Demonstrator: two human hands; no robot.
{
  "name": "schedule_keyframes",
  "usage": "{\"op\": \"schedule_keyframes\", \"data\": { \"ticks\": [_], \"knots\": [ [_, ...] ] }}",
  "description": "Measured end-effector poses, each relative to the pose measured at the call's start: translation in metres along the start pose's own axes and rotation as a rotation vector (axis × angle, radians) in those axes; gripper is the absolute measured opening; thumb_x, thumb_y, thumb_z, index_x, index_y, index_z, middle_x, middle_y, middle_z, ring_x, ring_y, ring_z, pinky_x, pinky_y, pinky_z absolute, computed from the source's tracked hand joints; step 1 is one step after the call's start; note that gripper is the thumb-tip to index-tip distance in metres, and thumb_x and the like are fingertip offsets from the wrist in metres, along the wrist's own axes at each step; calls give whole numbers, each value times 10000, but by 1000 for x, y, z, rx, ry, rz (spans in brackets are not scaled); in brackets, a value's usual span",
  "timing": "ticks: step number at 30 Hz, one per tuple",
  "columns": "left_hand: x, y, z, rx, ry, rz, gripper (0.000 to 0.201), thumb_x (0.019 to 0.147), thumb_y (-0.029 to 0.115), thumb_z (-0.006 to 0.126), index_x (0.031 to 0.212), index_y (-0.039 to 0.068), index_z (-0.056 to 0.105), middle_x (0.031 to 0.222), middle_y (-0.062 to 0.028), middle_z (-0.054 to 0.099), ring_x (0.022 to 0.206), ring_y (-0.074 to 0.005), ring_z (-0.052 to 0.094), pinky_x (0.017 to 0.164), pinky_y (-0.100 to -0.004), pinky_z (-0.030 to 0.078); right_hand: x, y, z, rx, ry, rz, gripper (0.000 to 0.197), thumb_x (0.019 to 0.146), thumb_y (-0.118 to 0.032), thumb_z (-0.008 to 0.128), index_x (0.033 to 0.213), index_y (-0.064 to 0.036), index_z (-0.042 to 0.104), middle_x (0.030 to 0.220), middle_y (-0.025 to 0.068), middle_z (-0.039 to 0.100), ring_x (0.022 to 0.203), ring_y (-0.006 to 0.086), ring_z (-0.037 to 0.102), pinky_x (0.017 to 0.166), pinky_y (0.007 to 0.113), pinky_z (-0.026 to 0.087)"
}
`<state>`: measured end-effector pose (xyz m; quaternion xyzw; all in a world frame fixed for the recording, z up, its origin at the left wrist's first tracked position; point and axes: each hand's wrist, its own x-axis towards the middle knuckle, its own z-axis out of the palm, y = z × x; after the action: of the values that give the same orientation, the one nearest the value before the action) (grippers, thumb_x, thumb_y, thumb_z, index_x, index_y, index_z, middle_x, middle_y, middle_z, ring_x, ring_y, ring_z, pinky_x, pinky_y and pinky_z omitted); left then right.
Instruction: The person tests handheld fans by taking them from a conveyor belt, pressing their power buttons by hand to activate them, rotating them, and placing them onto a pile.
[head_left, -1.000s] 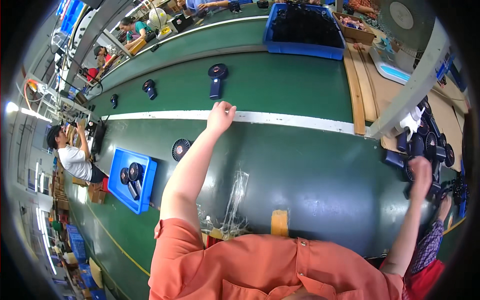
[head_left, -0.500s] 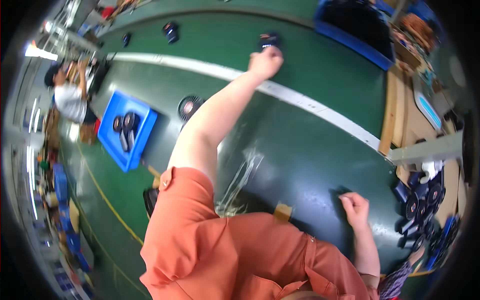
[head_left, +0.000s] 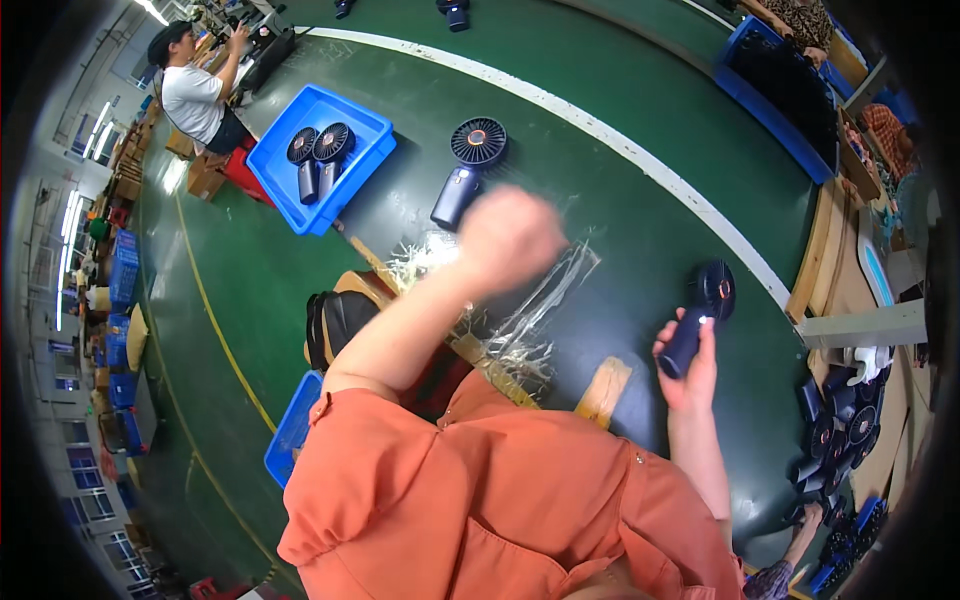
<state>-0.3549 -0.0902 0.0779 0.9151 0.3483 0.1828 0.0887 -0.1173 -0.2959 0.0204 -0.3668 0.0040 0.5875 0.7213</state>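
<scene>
In my right hand (head_left: 690, 365) is a dark blue handheld fan (head_left: 681, 345), its round head pointing away from me and its handle across my fingers. My left hand (head_left: 513, 240) is smeared by motion above the green work surface (head_left: 640, 230), so its fingers cannot be made out. Just beyond it lies a second handheld fan (head_left: 456, 198), its round grille facing up, apart from the hand or partly behind it. Clear plastic strips (head_left: 545, 305) lie on the surface between my hands.
A blue tray (head_left: 372, 125) at left holds two fans. Many fans are heaped (head_left: 845, 430) at the right edge, near another person's hand (head_left: 808, 520). A blue bin (head_left: 760, 95) stands far right. Tape (head_left: 604, 390) sticks near my body. A person in white (head_left: 195, 100) is far left.
My left hand has come back from the far fan beyond the white line. My right hand, empty before, now holds a fan. The whole view has shifted.
</scene>
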Motion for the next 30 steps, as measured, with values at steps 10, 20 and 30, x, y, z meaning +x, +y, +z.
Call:
{"op": "schedule_keyframes", "data": {
  "ticks": [10,20,30],
  "knots": [
    [8,-104,22,-282,50,-647,726,644,489,755,1075,-57,549,995,-192,628,933,-329,619,818,-375,497,-39,-7,-12,-221,68,59,341,930,-341,535,1084,-38,528,866,57,570,715,145,551,620,290,457],
    [5,106,72,-2213,-274,-425,373,884,325,602,1095,87,408,831,-112,591,683,-228,621,642,-409,548,-39,-16,-8,-305,-65,-323,354,919,-199,563,1216,-49,443,897,81,572,729,173,566,653,333,502],
    [-15,175,132,-2079,-350,-402,283,912,243,509,1115,90,386,784,-87,573,591,-157,567,507,-288,477,-34,-18,-49,-408,-2,-526,361,924,-270,498,1142,17,471,824,94,561,644,162,539,604,283,456]
  ]
}}
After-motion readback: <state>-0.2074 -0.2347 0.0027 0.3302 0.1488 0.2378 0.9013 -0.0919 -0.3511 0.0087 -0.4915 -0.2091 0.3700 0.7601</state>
